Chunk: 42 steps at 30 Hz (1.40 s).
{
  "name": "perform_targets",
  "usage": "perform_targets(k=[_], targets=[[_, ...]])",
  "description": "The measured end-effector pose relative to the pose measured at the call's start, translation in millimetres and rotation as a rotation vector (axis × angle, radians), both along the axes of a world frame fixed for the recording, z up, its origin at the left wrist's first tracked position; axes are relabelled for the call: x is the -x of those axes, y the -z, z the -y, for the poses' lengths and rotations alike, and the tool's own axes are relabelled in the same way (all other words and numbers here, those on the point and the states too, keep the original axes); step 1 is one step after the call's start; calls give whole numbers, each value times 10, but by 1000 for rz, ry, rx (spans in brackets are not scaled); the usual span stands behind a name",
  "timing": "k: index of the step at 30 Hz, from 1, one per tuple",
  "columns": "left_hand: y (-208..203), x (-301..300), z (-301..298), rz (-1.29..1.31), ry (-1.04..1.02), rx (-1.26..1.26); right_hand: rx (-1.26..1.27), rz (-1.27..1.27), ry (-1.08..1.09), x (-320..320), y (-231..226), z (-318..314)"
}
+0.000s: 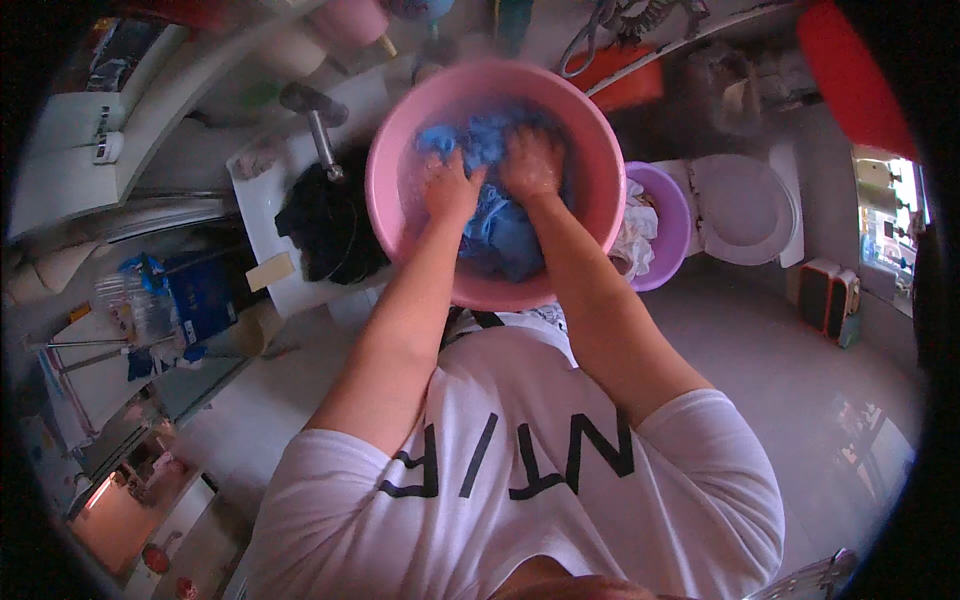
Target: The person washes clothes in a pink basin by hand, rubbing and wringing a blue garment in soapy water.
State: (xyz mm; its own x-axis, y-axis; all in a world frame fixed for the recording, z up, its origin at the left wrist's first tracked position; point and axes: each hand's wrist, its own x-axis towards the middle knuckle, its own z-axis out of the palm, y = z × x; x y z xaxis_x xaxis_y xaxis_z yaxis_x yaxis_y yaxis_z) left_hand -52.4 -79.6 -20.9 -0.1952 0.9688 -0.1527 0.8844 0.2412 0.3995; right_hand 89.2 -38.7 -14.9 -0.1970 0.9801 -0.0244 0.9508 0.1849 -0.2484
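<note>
A large pink basin (384, 190) of cloudy water stands in front of me, with blue cloth (508, 232) soaking in it. Both my hands are inside the basin. On its left side, my left hand (451, 188) dips its fingers into the water at the cloth's edge, thumb held apart. My right hand (532, 163) lies on the cloth toward the far side with its fingers spread. Water blurs the fingertips of both hands. Folds of the cloth bunch between my hands and spread below them.
Left of the basin is a white sink (262, 215) with a metal faucet (322, 145) and dark cloth (325, 225). To the right stand a purple basin (676, 215) of pale cloth and a toilet (745, 210). A small heater-like box (826, 300) sits farther right.
</note>
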Motion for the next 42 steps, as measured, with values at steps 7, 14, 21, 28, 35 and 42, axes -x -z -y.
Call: perform_targets(k=[7,14,21,28,35,42], targets=[[-873,-58,-323,1499,-745,156,127,-729,375,428,-312,-124],[-269,138,50,2180,-393,156,-85,-637,-51,821,-1189,735],[-365,30,-50,1959,-363,163,-415,-591,-248,470,-817,581],[-647,40,-103,1234,-369,189,-274,-364,43,84,-627,91],[-949,-39,65,24,-258,8,-245,-168,143,-129,-410,39],[-101,-120,155,-276,175,43,-131,104,-246,-31,-149,152]])
